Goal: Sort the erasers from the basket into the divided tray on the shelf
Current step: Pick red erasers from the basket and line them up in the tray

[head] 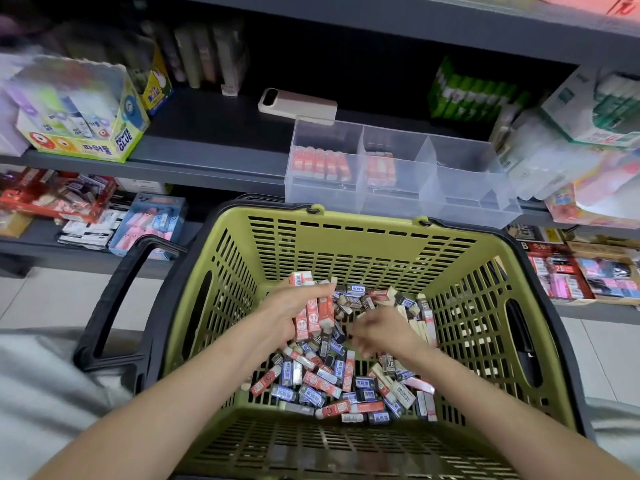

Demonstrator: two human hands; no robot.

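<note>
A bunch of red erasers [313,317] is gripped in the left hand [291,311], just above the pile of erasers [329,379] lying in the green basket [363,225]. The right hand [384,332] is lowered over the pile just right of the bunch, but it is blurred, and whether anything is pinched in it cannot be told. The two hands are near each other yet apart. On the shelf [207,147] beyond the basket, the clear divided tray [464,206] is seen with a row of red erasers in its left compartment and more red ones in the middle. None can be made out in the right compartment. The task is judged to be at an early stage: many red, blue and dark erasers are left in the basket, and the bunch in hand is not yet placed in the tray.
</note>
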